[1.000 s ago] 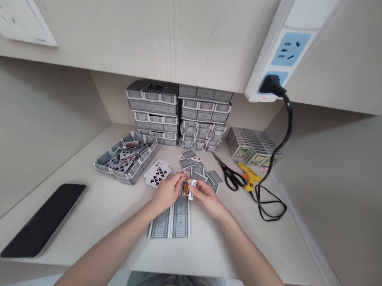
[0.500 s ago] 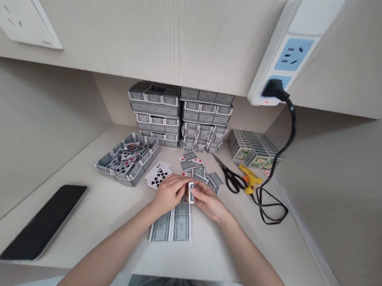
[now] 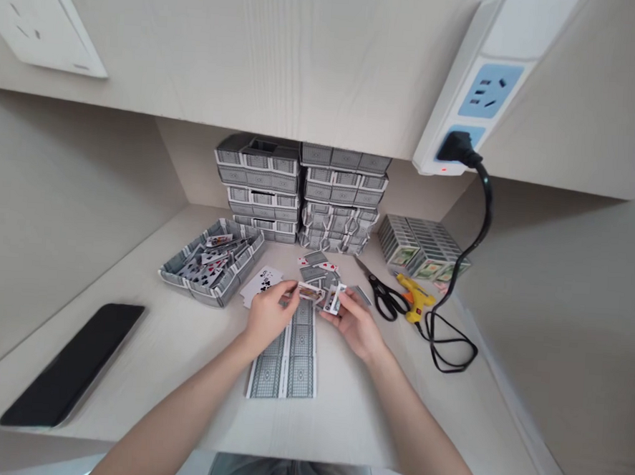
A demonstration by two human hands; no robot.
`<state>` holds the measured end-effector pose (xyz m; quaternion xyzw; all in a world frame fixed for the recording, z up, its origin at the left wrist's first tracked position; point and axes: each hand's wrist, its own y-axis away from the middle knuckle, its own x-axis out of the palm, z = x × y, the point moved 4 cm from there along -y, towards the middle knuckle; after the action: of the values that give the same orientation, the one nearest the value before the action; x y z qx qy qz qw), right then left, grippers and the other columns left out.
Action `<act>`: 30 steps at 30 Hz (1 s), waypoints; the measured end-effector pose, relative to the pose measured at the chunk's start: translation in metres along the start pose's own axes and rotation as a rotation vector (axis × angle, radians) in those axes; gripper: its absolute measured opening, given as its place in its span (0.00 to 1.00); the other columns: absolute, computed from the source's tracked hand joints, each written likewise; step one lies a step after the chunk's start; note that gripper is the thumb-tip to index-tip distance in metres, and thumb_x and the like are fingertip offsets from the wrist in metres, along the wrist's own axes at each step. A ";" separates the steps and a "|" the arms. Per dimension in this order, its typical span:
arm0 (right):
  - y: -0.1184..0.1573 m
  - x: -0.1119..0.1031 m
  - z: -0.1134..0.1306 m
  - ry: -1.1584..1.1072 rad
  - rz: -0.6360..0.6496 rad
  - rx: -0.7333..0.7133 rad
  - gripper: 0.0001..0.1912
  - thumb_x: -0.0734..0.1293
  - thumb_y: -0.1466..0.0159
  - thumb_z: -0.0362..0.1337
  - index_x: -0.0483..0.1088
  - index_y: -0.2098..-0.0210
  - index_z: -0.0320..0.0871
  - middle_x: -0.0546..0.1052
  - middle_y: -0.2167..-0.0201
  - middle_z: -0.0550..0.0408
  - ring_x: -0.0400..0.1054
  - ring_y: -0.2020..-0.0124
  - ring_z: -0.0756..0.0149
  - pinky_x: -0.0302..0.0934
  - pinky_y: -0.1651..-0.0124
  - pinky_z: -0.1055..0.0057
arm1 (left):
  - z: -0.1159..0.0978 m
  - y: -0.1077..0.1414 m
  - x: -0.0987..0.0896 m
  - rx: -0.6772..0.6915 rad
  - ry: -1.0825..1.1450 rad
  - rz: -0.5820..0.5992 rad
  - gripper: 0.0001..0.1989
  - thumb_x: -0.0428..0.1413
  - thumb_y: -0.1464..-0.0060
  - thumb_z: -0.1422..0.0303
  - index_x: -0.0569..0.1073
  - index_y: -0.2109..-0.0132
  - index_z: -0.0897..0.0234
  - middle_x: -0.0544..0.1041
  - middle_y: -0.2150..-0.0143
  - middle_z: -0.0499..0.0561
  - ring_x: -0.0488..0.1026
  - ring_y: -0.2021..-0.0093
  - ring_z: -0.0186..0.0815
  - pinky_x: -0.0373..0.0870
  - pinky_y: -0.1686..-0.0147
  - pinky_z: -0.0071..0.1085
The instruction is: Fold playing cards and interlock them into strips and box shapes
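A folded playing card [image 3: 310,292] is pinched by its left end between the thumb and finger of my left hand [image 3: 270,312]. My right hand [image 3: 356,324] grips another folded card [image 3: 335,299], its white edge facing up. Below both hands lies a flat panel of joined grey-backed cards [image 3: 284,364]. Loose cards [image 3: 314,267] are scattered just beyond my fingers, some face down and some showing red hearts. Face-up club cards [image 3: 261,281] lie to the left, partly behind my left hand.
A card-made tray [image 3: 206,295] holds loose cards at left, with a black phone [image 3: 73,366] nearer. Stacked card boxes [image 3: 342,189] stand at the back. Scissors [image 3: 386,297], a yellow glue gun [image 3: 418,299] with a black cable and packed card decks [image 3: 419,247] are at right.
My hands have moved apart. The card in my left hand now shows a picture face, and the one in my right hand has tilted. More of the card panel shows between my arms.
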<state>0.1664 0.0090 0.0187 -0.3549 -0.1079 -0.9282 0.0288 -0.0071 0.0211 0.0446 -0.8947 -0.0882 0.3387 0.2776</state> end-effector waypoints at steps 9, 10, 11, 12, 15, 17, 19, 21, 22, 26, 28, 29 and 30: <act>0.003 0.008 0.004 0.029 0.083 -0.012 0.12 0.69 0.48 0.38 0.68 0.64 0.45 0.75 0.63 0.55 0.71 0.61 0.61 0.65 0.57 0.59 | -0.009 0.006 0.011 0.045 0.114 0.229 0.10 0.56 0.52 0.61 0.69 0.65 0.63 0.75 0.66 0.49 0.73 0.69 0.32 0.71 0.68 0.29; 0.003 0.008 0.004 0.041 0.081 -0.021 0.12 0.70 0.48 0.38 0.69 0.64 0.45 0.75 0.63 0.56 0.70 0.61 0.61 0.66 0.58 0.60 | -0.012 0.007 0.012 0.090 0.125 0.264 0.09 0.56 0.52 0.62 0.68 0.66 0.63 0.75 0.63 0.50 0.73 0.64 0.33 0.71 0.66 0.30; 0.003 0.008 0.005 0.055 0.078 -0.029 0.12 0.70 0.48 0.38 0.69 0.64 0.45 0.75 0.63 0.56 0.70 0.61 0.62 0.66 0.59 0.61 | -0.014 0.008 0.013 0.135 0.138 0.294 0.08 0.56 0.52 0.63 0.68 0.67 0.63 0.74 0.60 0.51 0.72 0.60 0.34 0.71 0.62 0.31; 0.004 0.008 0.006 0.072 0.077 -0.035 0.12 0.70 0.49 0.38 0.69 0.65 0.46 0.75 0.63 0.56 0.70 0.62 0.62 0.66 0.59 0.62 | -0.016 0.008 0.014 0.172 0.148 0.317 0.08 0.56 0.51 0.63 0.68 0.68 0.63 0.73 0.56 0.53 0.70 0.55 0.35 0.70 0.59 0.32; 0.004 0.007 0.005 0.134 0.078 -0.036 0.13 0.71 0.50 0.39 0.70 0.64 0.46 0.74 0.63 0.56 0.70 0.63 0.63 0.66 0.61 0.64 | -0.016 0.010 0.017 0.213 0.144 0.350 0.07 0.55 0.51 0.65 0.67 0.70 0.63 0.68 0.49 0.55 0.65 0.48 0.38 0.65 0.51 0.37; 0.003 0.007 0.004 0.178 0.075 -0.037 0.15 0.71 0.51 0.39 0.70 0.63 0.46 0.74 0.63 0.56 0.69 0.63 0.63 0.65 0.62 0.64 | -0.015 0.011 0.019 0.208 0.133 0.361 0.07 0.55 0.51 0.65 0.68 0.71 0.63 0.68 0.48 0.55 0.65 0.47 0.39 0.65 0.50 0.38; 0.002 0.005 0.003 0.230 0.057 -0.057 0.17 0.71 0.52 0.40 0.70 0.62 0.46 0.74 0.63 0.55 0.69 0.63 0.63 0.65 0.62 0.66 | -0.015 0.012 0.019 0.206 0.129 0.366 0.06 0.55 0.52 0.65 0.67 0.70 0.63 0.67 0.49 0.54 0.65 0.48 0.39 0.66 0.52 0.37; 0.002 0.004 0.002 0.294 0.023 -0.086 0.19 0.72 0.53 0.40 0.70 0.62 0.46 0.73 0.64 0.55 0.68 0.63 0.64 0.64 0.62 0.67 | -0.017 0.011 0.017 0.208 0.123 0.356 0.06 0.56 0.52 0.65 0.67 0.70 0.63 0.67 0.49 0.54 0.65 0.48 0.38 0.66 0.52 0.35; 0.002 0.004 0.001 0.325 0.007 -0.097 0.19 0.72 0.53 0.40 0.70 0.62 0.45 0.73 0.64 0.55 0.68 0.63 0.64 0.64 0.63 0.68 | -0.018 0.011 0.016 0.210 0.119 0.350 0.06 0.56 0.53 0.65 0.67 0.70 0.63 0.67 0.50 0.54 0.65 0.49 0.38 0.66 0.52 0.35; 0.001 0.006 -0.002 0.405 0.000 -0.105 0.19 0.72 0.52 0.41 0.70 0.61 0.45 0.73 0.65 0.55 0.68 0.63 0.65 0.64 0.63 0.67 | -0.023 0.011 0.013 0.220 0.098 0.377 0.06 0.57 0.54 0.68 0.67 0.71 0.63 0.66 0.51 0.53 0.68 0.54 0.37 0.68 0.56 0.34; 0.001 0.006 -0.002 0.456 0.003 -0.126 0.20 0.72 0.53 0.41 0.70 0.60 0.45 0.73 0.63 0.54 0.68 0.64 0.65 0.64 0.62 0.67 | -0.024 0.012 0.014 0.235 0.084 0.412 0.04 0.56 0.55 0.71 0.67 0.71 0.63 0.65 0.51 0.53 0.69 0.56 0.36 0.68 0.57 0.33; 0.000 0.005 -0.002 0.490 0.000 -0.143 0.20 0.72 0.53 0.41 0.70 0.60 0.44 0.73 0.63 0.54 0.68 0.64 0.65 0.64 0.61 0.67 | -0.025 0.013 0.014 0.241 0.075 0.421 0.04 0.56 0.56 0.72 0.67 0.71 0.63 0.65 0.51 0.53 0.69 0.56 0.36 0.68 0.58 0.33; 0.000 0.004 -0.002 0.523 -0.005 -0.159 0.21 0.72 0.54 0.40 0.70 0.60 0.44 0.73 0.63 0.54 0.68 0.65 0.65 0.63 0.61 0.67 | -0.025 0.013 0.014 0.248 0.067 0.423 0.04 0.56 0.56 0.73 0.67 0.71 0.62 0.65 0.51 0.53 0.69 0.55 0.36 0.68 0.58 0.33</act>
<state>0.1621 0.0089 0.0197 -0.1040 -0.0244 -0.9939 0.0255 0.0196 0.0043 0.0447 -0.8631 0.1526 0.3676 0.3108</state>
